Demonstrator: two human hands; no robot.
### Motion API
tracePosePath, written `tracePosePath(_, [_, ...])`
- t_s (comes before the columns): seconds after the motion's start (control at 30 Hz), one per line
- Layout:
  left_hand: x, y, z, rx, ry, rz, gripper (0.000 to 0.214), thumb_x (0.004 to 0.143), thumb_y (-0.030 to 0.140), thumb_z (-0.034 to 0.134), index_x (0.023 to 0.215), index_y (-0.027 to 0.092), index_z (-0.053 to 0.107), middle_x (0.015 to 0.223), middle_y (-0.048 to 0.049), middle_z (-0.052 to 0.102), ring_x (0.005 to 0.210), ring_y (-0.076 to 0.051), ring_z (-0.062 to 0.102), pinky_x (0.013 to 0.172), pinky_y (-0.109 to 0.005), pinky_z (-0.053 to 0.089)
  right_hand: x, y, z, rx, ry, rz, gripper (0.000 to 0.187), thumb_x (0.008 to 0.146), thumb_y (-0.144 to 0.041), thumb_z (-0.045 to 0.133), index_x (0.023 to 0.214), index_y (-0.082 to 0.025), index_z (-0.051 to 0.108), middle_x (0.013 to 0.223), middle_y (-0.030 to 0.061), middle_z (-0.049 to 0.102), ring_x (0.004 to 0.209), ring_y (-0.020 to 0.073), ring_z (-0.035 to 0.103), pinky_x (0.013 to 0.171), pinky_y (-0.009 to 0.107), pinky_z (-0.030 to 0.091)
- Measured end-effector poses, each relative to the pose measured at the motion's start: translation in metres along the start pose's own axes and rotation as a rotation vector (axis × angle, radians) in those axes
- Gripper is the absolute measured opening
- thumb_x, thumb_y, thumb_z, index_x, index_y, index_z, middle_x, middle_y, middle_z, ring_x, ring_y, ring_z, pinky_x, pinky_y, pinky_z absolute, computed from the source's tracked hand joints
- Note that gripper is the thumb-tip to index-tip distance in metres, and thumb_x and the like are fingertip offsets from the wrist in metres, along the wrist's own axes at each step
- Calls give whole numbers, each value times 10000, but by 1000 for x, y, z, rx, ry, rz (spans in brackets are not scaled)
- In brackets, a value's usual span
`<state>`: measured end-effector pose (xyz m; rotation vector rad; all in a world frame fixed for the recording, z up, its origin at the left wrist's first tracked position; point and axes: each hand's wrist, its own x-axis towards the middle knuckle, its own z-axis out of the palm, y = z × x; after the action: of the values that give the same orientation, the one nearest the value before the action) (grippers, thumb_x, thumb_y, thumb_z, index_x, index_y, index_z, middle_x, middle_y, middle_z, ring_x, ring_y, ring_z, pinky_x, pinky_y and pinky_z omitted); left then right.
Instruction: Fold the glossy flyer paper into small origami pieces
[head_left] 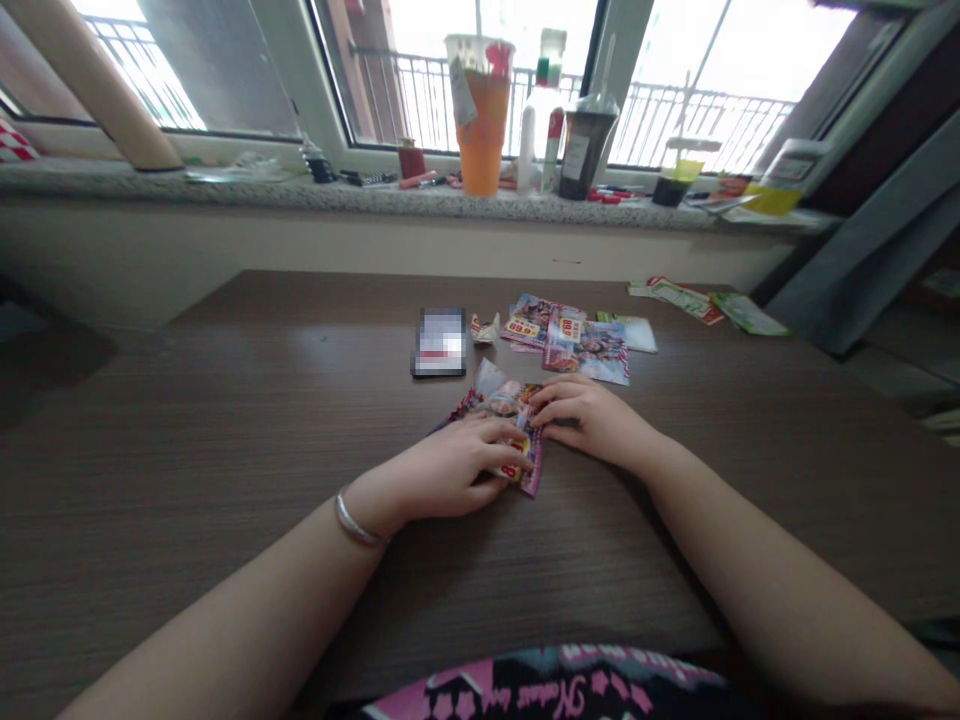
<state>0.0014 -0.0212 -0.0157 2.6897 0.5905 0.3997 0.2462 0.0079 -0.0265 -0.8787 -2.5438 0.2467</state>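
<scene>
A creased, partly folded colourful flyer (531, 478) lies on the table in front of me, its near end tilted toward my body. Across its lower left part rests my left hand (461, 465), palm down, open with fingers spread on the paper; a silver bangle circles that wrist. At the flyer's right edge, my right hand (589, 415) has its bent fingertips closed on the paper, thumb below them. Just beyond are a small crumpled piece of paper (485, 330) and more printed flyers (589, 348) with yellow price patches, overlapping one another.
A pixelated flat rectangular object (439, 343) lies left of the crumpled paper. Green and red paper strips (686, 299) lie at the brown table's (225, 430) far right. On the window sill (360, 200) stand a tall orange drink cup (480, 130), a dark drink cup (585, 150) and bottles.
</scene>
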Motion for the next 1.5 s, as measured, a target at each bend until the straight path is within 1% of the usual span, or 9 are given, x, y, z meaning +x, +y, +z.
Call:
tracePosePath(0.27, [0,2,-1,-1,25,-11,250,853,140,543,1014,253,697,1234,-44,608,1194,-210,535,1099,-377,374,0,-4,8,4,144,130,120,849,-279,654,944,-244,718,1241,68,631,1162,229,568,1010,461,451])
tracePosePath(0.4, [-1,4,-3,18,-9,-27,289,845,148,559,1068,278,688,1263,-34,594,1229,-218,511,1131,-412,319,0,-1,12,-8,232,215,131,843,-286,651,945,-225,705,1383,98,512,1278,253,490,1057,479,415])
tracePosePath(0.5, [-1,5,-4,33,-30,-43,320,845,153,556,1107,294,674,1276,-28,587,1253,-224,488,1148,-449,274,1,0,12,-7,241,248,135,852,-277,636,961,-222,693,1380,107,513,1281,251,489,1060,482,411])
tracePosePath(0.63, [-1,6,-4,38,-32,-42,311,857,156,541,1098,299,676,1280,-23,585,1266,-218,474,1164,-456,237,2,-1,11,-1,203,243,130,884,-288,599,966,-220,673,1314,98,581,1231,237,527,1043,460,415])
tracePosePath(0.73, [-1,5,-2,41,-15,-44,320,862,163,542,1116,310,670,1298,-14,578,1312,-240,428,1164,-477,229,3,0,12,21,193,244,126,886,-307,600,944,-212,658,1146,80,665,1130,226,574,1001,431,434])
tracePosePath(0.87, [0,2,-1,25,-27,-49,340,852,154,547,1125,316,669,1312,-5,568,1322,-246,417,1150,-465,267,4,4,15,34,217,262,118,860,-315,633,908,-207,647,968,64,681,1002,223,593,926,405,455])
tracePosePath(1.03, [1,2,-1,5,-50,-49,345,853,156,547,1142,305,664,1320,-14,559,1311,-242,429,1149,-449,279,5,5,18,38,266,249,123,835,-336,668,850,-216,650,920,55,660,970,223,578,898,387,453])
tracePosePath(1.23, [0,1,-1,21,-45,-61,345,857,159,547,1140,317,667,1336,-8,550,1324,-247,415,1145,-453,284,6,-5,16,2,325,232,100,829,-312,680,809,-219,651,897,45,670,964,222,580,902,376,448])
tracePosePath(1.5, [-1,0,2,66,-27,-81,301,896,236,546,1158,333,655,1369,-27,524,1332,-271,409,1137,-523,263,5,-13,15,-56,345,225,68,830,-281,677,800,-224,657,886,32,675,963,219,586,896,369,450])
